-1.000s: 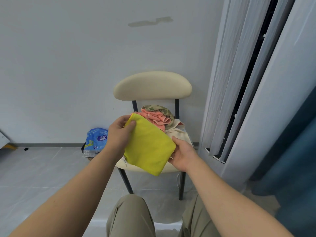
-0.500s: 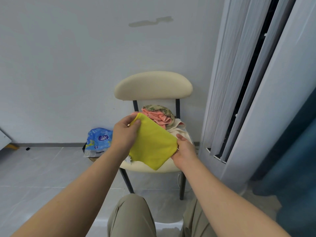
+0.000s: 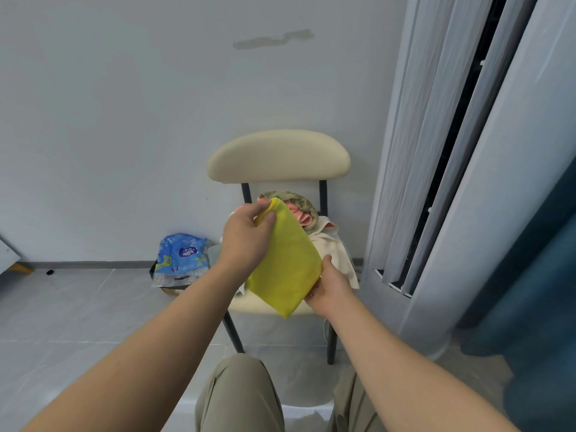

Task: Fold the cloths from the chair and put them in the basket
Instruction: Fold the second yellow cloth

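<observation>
Grip status: the left hand (image 3: 246, 241) pinches the upper corner of the yellow cloth (image 3: 285, 260) between thumb and curled fingers. The right hand (image 3: 330, 288) holds the opposite lower edge, thumb on top and the fingers hidden beneath the fabric. The cloth hangs between the two grips as a flat, compact panel, tilted with its high end at the left pinch and a free corner drooping below the right hold. It appears to be already doubled at least once. The two-point hold is judged to serve a purpose: tension across the diagonal keeps the layers aligned and off the clutter underneath while the next fold is set up. Directly behind and below the grips stands the chair (image 3: 277, 157). On its seat, a pink cloth (image 3: 299, 213), an olive patterned cloth (image 3: 296, 198) and a cream cloth (image 3: 330, 247) lie heaped and unfolded, just beyond the left pinch. A blue packet (image 3: 182, 252) sits on the floor, well out to the left of that hand. No basket is in view, so the drop-off point cannot be confirmed. The task is judged to be at an early stage.
</observation>
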